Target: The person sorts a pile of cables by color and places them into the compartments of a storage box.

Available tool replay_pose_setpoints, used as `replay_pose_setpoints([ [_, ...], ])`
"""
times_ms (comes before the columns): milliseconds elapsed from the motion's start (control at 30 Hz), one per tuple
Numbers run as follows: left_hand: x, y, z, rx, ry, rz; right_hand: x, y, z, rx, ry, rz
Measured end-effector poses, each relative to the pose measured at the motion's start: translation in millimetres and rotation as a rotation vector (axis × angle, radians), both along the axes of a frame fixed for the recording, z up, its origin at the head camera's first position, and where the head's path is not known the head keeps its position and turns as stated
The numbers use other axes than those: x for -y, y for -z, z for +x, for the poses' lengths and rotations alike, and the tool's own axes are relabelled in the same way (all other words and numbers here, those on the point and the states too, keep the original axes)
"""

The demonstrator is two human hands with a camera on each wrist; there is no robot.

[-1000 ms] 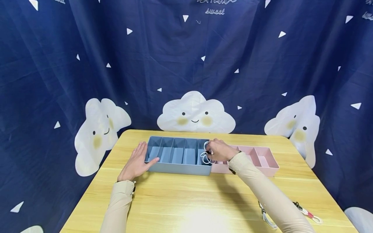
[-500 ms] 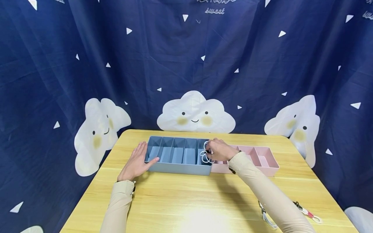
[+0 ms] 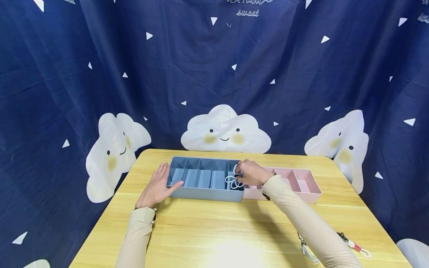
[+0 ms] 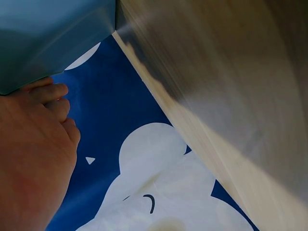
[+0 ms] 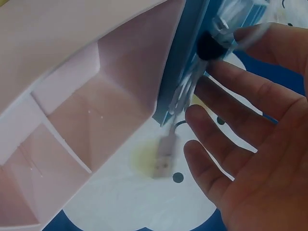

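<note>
My right hand pinches a white USB cable over the right-end compartment of the blue divided box. In the right wrist view, thumb and forefinger meet at the black tie that bundles the cable, and its blurred USB plug dangles below. My left hand lies along the box's left end, fingers straight, with the thumb reaching over the front rim. Seen from the left wrist, those fingertips are right at the blue wall.
A pink divided box adjoins the blue one on the right, partly behind my right hand. Near the right forearm lie a grey-white cable bundle and a red-and-white cable. A dark blue curtain hangs behind the table.
The cable's loops have shifted slightly left and lower in the right-end compartment, with my right hand moving only a little. My left hand has stayed in place.
</note>
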State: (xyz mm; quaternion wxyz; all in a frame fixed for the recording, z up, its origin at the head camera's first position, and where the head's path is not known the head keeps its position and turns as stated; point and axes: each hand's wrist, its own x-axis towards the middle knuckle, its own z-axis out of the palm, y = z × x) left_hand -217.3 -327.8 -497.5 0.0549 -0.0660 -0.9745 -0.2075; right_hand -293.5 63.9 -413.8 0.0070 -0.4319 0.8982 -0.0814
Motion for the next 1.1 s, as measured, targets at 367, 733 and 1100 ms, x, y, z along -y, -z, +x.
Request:
replay_pose_setpoints([
  [367, -1.2, 0.7, -0.9, -0.009, 0.005, 0.008, 0.6, 1.9, -0.8, -0.015, -0.021, -0.029],
  [733, -1.1, 2.2, -1.7, -0.02, 0.002, 0.004, 0.9, -0.4, -0.9, -0.002, -0.019, -0.061],
  [1100, 0.2, 1.0, -0.2, -0.007, 0.002, 0.01, -3.8, -4.1, -0.5, 0.035, 0.023, -0.061],
])
